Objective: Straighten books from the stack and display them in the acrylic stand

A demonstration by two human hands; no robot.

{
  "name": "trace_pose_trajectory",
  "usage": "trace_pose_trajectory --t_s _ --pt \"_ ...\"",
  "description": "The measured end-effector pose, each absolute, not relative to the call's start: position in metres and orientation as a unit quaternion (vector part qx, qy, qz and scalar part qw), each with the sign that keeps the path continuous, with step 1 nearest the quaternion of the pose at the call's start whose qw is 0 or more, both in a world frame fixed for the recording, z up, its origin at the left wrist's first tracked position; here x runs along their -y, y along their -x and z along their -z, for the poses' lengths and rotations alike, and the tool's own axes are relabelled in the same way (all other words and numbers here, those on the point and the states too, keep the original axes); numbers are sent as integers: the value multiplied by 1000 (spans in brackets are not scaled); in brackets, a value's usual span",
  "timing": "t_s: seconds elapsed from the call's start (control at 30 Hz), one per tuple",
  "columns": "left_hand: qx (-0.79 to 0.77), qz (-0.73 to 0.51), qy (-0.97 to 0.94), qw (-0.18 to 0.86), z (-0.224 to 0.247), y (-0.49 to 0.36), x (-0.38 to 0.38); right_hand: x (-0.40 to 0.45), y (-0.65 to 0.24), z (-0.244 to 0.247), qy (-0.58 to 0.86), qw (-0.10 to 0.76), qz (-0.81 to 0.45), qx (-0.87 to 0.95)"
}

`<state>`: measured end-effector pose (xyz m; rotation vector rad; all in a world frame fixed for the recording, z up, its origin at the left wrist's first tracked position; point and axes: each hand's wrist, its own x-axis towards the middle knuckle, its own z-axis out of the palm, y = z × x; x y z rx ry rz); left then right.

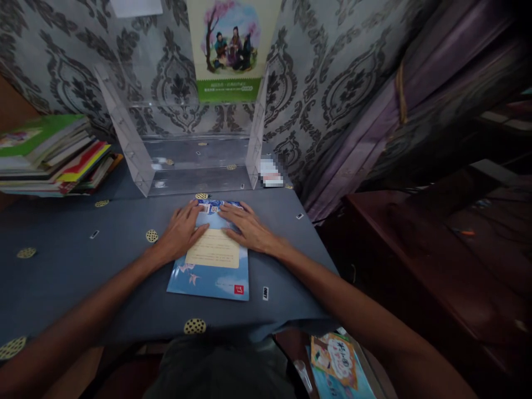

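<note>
A blue book [208,281] with a cream text panel lies flat and closed on the table, turned so its far edge points away from me. My left hand [182,230] rests on its upper left part, fingers stretched out toward the far edge. On the upper right part lies my right hand [248,226], also flat with the fingers spread. Between the two hands a small white label with a square code shows near the book's far end. Neither hand grips anything.
Beyond the book stands a clear acrylic rack [195,180]. A stack of books [54,158] sits at the left. The table [124,282] has a grey-blue patterned cloth. At lower right, more books [336,366] lie below table height, near a dark red cabinet [399,244].
</note>
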<state>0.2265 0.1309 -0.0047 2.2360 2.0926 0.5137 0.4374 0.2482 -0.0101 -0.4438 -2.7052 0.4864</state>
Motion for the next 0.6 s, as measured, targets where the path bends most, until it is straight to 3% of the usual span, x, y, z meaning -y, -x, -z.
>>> trace_pose_trajectory --t_s 0.37,0.6 --pt "-656 -103 -748 -2 -4 -232 -130 -260 -454 17 258 239 -188 917" --pt "-474 -55 -872 109 -17 -274 -119 -261 -455 19 258 235 -221 911"
